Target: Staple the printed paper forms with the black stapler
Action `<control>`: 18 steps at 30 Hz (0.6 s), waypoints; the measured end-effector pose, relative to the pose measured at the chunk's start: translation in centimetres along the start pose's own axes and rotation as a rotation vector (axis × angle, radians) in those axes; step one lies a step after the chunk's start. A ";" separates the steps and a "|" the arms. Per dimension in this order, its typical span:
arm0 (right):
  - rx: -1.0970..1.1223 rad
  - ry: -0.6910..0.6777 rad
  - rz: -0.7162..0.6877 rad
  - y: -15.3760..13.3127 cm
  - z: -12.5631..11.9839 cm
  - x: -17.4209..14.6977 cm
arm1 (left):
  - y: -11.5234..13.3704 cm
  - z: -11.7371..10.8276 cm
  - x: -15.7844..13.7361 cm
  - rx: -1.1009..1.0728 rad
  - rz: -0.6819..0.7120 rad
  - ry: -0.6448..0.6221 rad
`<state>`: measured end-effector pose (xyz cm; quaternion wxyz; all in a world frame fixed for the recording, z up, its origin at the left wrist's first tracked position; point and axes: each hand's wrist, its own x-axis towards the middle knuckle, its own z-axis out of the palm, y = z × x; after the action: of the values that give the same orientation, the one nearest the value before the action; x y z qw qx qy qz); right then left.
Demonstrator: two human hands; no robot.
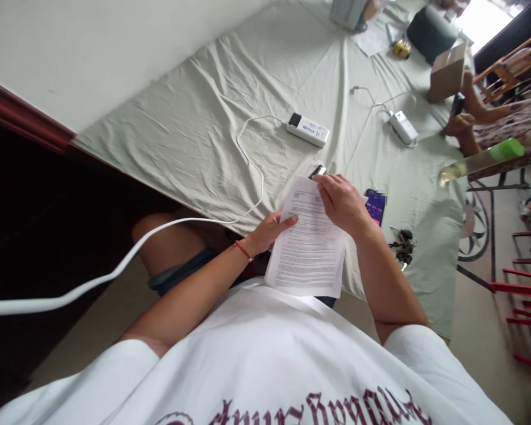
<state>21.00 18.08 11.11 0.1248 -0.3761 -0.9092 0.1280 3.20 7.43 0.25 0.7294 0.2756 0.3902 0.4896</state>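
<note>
I hold a stack of printed paper sheets (307, 248) over the edge of a table covered with a pale grey-green cloth (194, 130). My left hand (268, 231) grips the sheets' left edge, a red string on its wrist. My right hand (343, 203) is closed on the sheets' top right corner. A small black and silver object (317, 171) pokes out just above the top edge of the paper; what it is I cannot tell.
A phone (376, 206) with a lit purple screen and a bunch of keys (402, 243) lie right of my hand. A white power strip (308, 130) with a white cable (115, 268) and a charger (403, 126) lie farther back. Another person's hand (460, 125) holds a phone at the right. Red chairs (528, 289) stand at the right.
</note>
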 end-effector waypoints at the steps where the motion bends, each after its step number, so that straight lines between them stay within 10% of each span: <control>1: 0.007 -0.016 0.005 0.1 0.0 0.0 | 0.0 0.1 0.1 -0.019 0.007 0.012; 18: 0.058 -0.019 0.066 0.3 1.7 0.7 | -0.1 0.2 0.7 0.033 -0.055 0.061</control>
<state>20.19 18.54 9.52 0.1229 -0.4006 -0.8934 0.1621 3.51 8.01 0.09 0.7259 0.2615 0.4276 0.4709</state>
